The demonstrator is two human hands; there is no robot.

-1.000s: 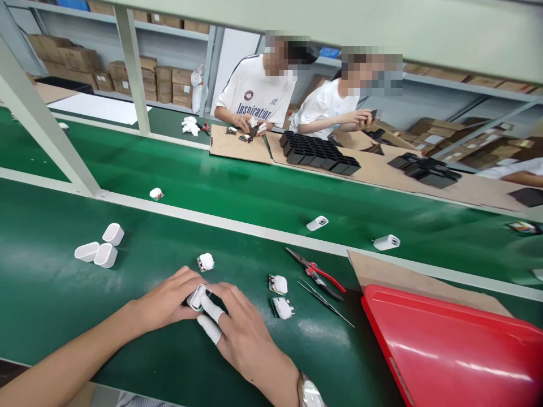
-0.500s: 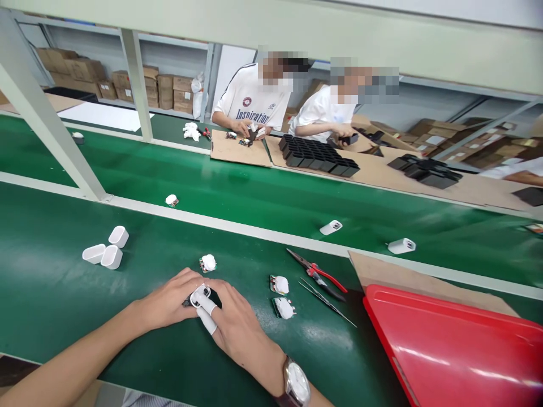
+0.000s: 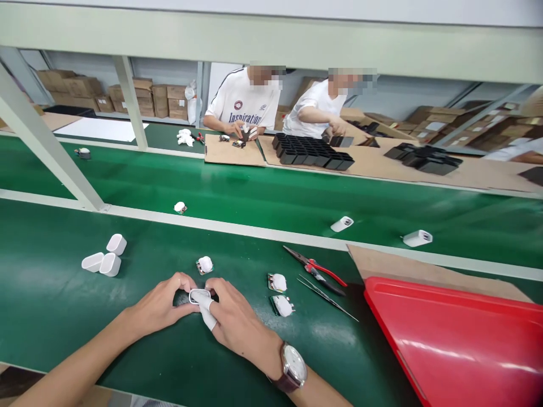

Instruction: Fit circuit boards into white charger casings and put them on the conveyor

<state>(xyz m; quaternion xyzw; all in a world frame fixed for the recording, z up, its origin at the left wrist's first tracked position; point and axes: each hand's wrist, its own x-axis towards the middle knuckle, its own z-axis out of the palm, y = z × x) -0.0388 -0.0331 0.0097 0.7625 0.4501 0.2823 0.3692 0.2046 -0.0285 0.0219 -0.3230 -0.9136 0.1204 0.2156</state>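
Observation:
Between my two hands is a small white plastic charger housing [image 3: 193, 293], its oval opening facing up. My left hand [image 3: 159, 302] pinches its left side with thumb and forefinger. My right hand [image 3: 241, 319], with white finger cots on its thumb and a finger, grips it from the right, the covered tips at the opening. How far they reach inside is hidden. Just beyond lies a circuit board with a white-covered part [image 3: 205, 264]. Two similar boards, one above [image 3: 278, 282] and one below [image 3: 283, 306], lie right of my right hand. Several empty white housings [image 3: 110, 264] stand at left.
Red-handled pliers [image 3: 316, 270] and metal tweezers [image 3: 326, 297] lie before a red bin [image 3: 458, 339] at right. A green conveyor [image 3: 254, 198] carries a board [image 3: 180, 207] and white housings [image 3: 418, 238]. Two co-workers sit opposite, near black trays [image 3: 311, 151]. A slanted post [image 3: 51, 135] stands left.
The housing between my hands has turned, showing its opening wider, and my left fingers have shifted on it. Pieces on the conveyor have moved right. A co-worker's hand has shifted by the black trays.

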